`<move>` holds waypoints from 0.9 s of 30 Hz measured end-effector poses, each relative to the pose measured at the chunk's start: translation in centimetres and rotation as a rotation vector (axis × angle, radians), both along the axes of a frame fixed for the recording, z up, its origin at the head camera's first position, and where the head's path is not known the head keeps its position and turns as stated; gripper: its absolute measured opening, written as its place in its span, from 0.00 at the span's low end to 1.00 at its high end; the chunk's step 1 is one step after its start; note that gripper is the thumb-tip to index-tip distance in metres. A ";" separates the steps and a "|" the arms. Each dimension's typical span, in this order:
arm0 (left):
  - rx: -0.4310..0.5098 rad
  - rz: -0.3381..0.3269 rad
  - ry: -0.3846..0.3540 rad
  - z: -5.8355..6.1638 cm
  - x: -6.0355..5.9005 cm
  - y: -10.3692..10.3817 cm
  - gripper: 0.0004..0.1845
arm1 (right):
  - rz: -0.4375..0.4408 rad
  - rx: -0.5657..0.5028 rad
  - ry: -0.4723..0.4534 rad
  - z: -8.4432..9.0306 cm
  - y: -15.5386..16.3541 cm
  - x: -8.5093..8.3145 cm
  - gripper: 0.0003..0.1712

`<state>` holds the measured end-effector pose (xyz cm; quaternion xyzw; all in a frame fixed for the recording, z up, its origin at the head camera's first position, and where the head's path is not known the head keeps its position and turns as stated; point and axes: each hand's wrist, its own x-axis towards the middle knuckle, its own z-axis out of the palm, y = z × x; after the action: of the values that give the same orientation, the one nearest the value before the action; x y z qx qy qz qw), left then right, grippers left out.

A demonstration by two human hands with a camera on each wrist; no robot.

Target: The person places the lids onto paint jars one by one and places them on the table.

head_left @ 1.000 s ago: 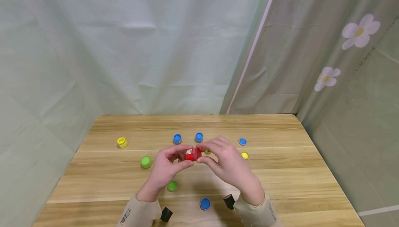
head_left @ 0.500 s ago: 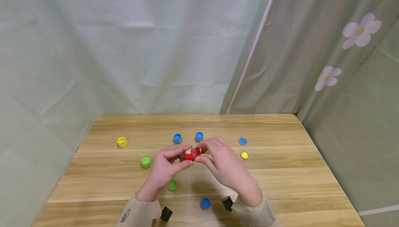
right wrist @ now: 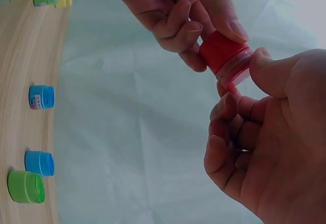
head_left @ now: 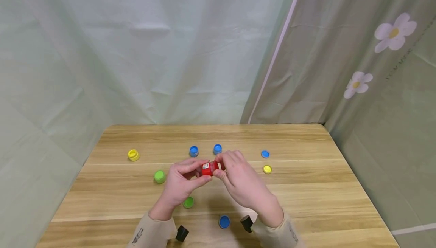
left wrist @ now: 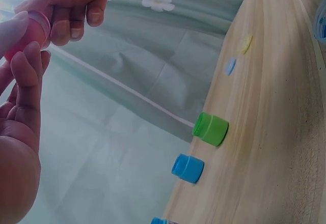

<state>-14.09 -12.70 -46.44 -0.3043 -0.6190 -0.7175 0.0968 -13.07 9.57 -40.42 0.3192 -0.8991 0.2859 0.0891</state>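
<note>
While both hands meet above the middle of the wooden table [head_left: 306, 187], they share a small red plastic jar [head_left: 209, 168]: the left hand [head_left: 178, 187] pinches one end between thumb and fingers, and the right hand [head_left: 242, 182] curls round the red cap end [right wrist: 220, 48]. Fingers hide most of the jar; its label is too small to read. Beyond the jar stand two blue jars [head_left: 193, 151], with a green one [head_left: 159, 176] to its left and a yellow one [head_left: 133, 155] farther left. Right of the jar lie a blue cap [head_left: 265, 154] and a yellow cap [head_left: 267, 169]. Nearer the person, a green cap [head_left: 188, 202] and another blue cap [head_left: 223, 222] lie flat. Two black devices [head_left: 181, 233] at the wrists are partly cut off.
</note>
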 end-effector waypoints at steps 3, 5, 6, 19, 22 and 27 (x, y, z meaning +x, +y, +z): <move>-0.002 0.007 -0.001 0.0 0.1 0.0 0.20 | -0.004 0.002 0.001 0.0 0.0 0.0 0.16; -0.009 0.017 0.006 -0.1 0.1 0.2 0.20 | -0.013 -0.010 0.024 -0.1 -0.1 0.0 0.14; -0.034 0.024 0.015 -0.1 0.1 0.3 0.20 | -0.023 -0.031 0.043 -0.1 -0.2 0.0 0.13; -0.087 0.009 0.021 0.1 0.2 1.0 0.21 | -0.070 -0.285 0.211 0.3 0.0 0.0 0.13; -0.082 0.028 -0.012 0.2 0.3 0.7 0.23 | -0.078 -0.308 0.191 0.3 0.4 -0.2 0.12; -0.052 0.049 -0.070 0.4 0.4 0.1 0.25 | -0.087 -0.348 0.168 0.5 1.2 -0.5 0.11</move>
<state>-13.74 -12.57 -46.04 -0.2660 -0.6477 -0.7089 0.0848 -13.56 10.76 -39.97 0.2824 -0.8386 0.4051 0.2298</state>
